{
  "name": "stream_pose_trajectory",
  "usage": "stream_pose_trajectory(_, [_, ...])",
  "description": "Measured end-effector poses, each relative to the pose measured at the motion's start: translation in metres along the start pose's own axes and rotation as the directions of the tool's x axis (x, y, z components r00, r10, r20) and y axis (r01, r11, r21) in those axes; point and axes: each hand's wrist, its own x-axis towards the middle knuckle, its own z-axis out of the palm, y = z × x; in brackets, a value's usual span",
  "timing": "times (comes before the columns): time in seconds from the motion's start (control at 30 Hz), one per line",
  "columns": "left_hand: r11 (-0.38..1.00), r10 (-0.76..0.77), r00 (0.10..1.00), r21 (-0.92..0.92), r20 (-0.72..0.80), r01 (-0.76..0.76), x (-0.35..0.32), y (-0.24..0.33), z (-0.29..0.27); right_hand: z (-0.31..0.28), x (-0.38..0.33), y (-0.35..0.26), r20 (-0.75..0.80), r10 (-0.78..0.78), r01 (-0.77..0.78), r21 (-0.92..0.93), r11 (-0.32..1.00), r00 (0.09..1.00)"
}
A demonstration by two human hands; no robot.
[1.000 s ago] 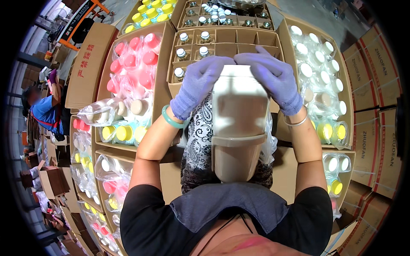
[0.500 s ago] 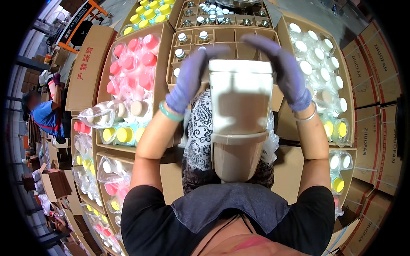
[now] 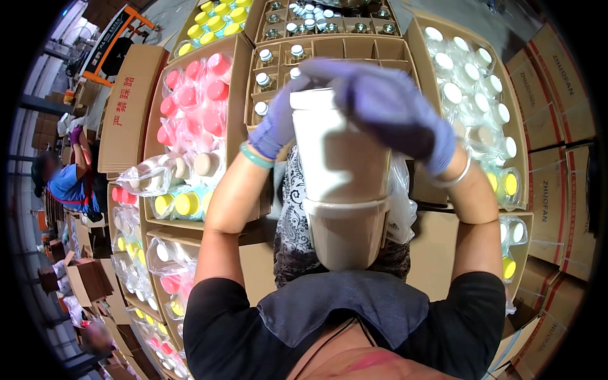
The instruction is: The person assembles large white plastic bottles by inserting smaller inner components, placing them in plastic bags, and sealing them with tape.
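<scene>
Upright between my knees stands a tall white plastic tub (image 3: 342, 158), its narrower beige lower part (image 3: 346, 234) below a raised band. Both my hands wear purple gloves. My left hand (image 3: 282, 117) lies along the tub's upper left side, fingers curled round its far rim. Over the upper right corner comes my right hand (image 3: 392, 107), blurred by motion, so its fingers cannot be made out. It covers part of the tub's top. A crumpled clear plastic bag (image 3: 400, 202) hangs at the tub's right side.
Ahead is a divided carton (image 3: 332, 47) with several white-capped bottles. Cartons with pink-capped bottles (image 3: 188, 96) stand left, white-capped bottles (image 3: 452, 93) right. Stacked closed cartons (image 3: 548, 196) line the far right. Another person (image 3: 69, 180) works at the far left.
My hands have moved in from beside the tub onto its upper end, the right one sweeping left across the top. The tub's top has tilted to the left.
</scene>
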Motion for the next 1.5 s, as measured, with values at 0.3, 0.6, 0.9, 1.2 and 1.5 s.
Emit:
stream_pose_trajectory(0.3, [0.499,-0.205,0.915,-0.767,0.348,0.403,0.007,0.010,0.000,-0.002,-0.007,0.001,0.142,0.365,-0.334,-0.203,0.921,0.920])
stream_pose_trajectory(0.6, [0.879,-0.253,0.966,-0.427,-0.043,0.212,-0.018,0.037,0.030,-0.008,-0.035,0.022,0.176,0.350,-0.391,0.358,0.848,0.920])
stream_pose_trajectory(0.9, [0.991,-0.036,0.998,0.130,-0.060,0.043,-0.022,0.051,0.044,-0.005,-0.079,0.059,0.032,0.326,-0.293,0.528,0.797,0.945])
stream_pose_trajectory(1.2, [0.824,0.304,0.951,0.488,0.051,-0.290,-0.008,0.051,0.026,-0.007,-0.070,0.074,0.139,0.322,-0.349,0.454,0.820,0.937])
stream_pose_trajectory(1.5, [0.994,-0.033,0.999,-0.099,0.005,0.033,0.016,0.025,0.009,-0.027,-0.020,0.052,0.165,0.124,-0.187,0.455,0.871,0.978])
